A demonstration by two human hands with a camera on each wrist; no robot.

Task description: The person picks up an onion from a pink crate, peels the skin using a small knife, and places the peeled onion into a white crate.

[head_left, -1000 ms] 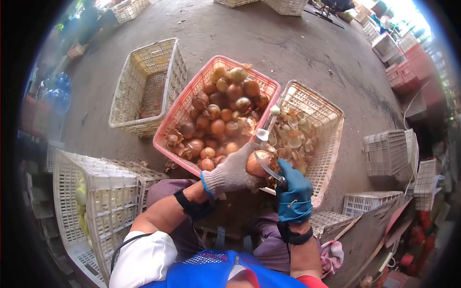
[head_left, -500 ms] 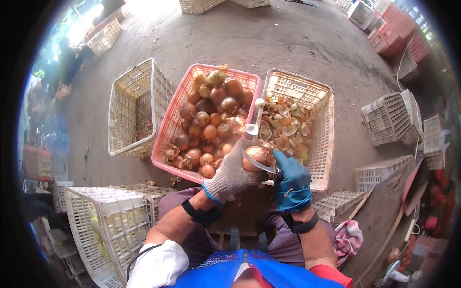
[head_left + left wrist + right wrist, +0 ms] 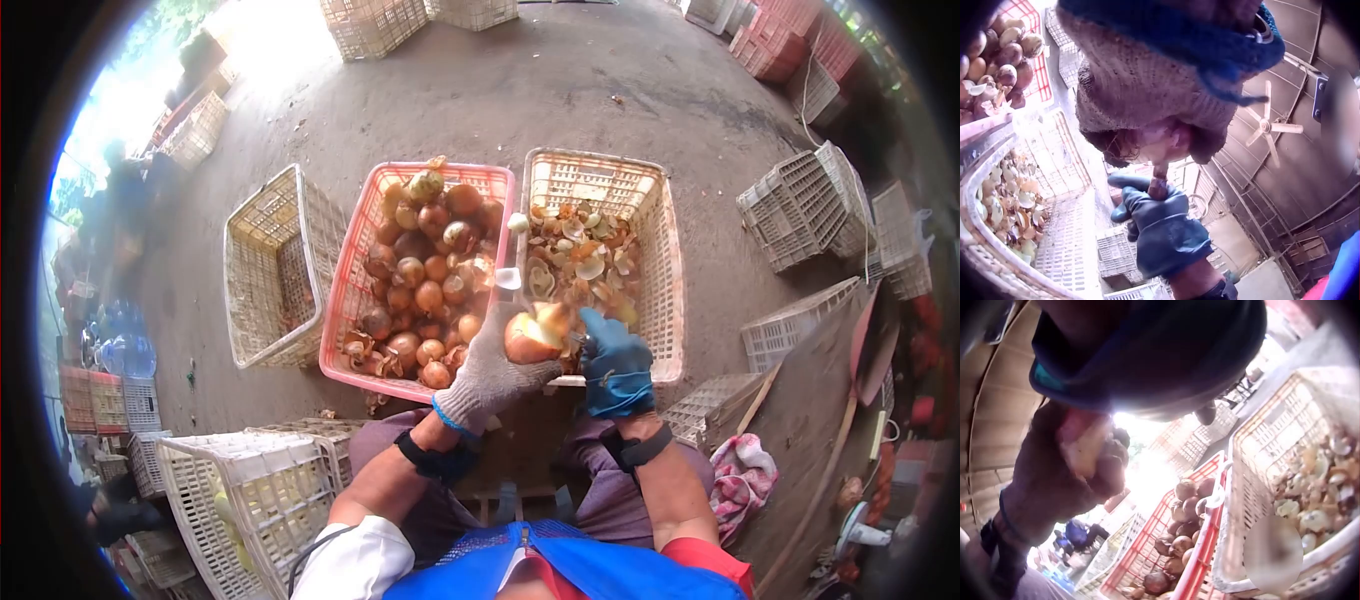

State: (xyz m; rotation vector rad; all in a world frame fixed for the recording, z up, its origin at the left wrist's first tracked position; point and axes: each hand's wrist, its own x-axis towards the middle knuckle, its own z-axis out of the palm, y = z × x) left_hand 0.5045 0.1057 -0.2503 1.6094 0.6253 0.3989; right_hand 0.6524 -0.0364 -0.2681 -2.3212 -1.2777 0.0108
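Note:
My left hand (image 3: 490,378), in a pale knit glove, grips an onion (image 3: 530,340) in front of the crates; pale flesh shows at its upper right. Just right of the onion is my right hand (image 3: 616,368) in a blue glove, its fingers curled. In the left wrist view, the right hand (image 3: 1169,231) holds a small knife (image 3: 1159,187), mostly hidden, just below the onion (image 3: 1163,139). The right wrist view shows the left hand (image 3: 1054,481) round the onion (image 3: 1085,447). Onions (image 3: 428,295) fill much of a pink crate (image 3: 345,374).
A white crate (image 3: 672,300) holding skins and peelings (image 3: 585,255) stands against the pink crate's right side. Another white crate (image 3: 232,290) stands to the left, and a larger one (image 3: 270,490) is near my left arm. Stacked crates (image 3: 800,210) stand at the right.
The curved blade, seen across the onion before, is no longer visible in the head view. Pale flesh now shows on the onion. The head view has turned, shifting the crates.

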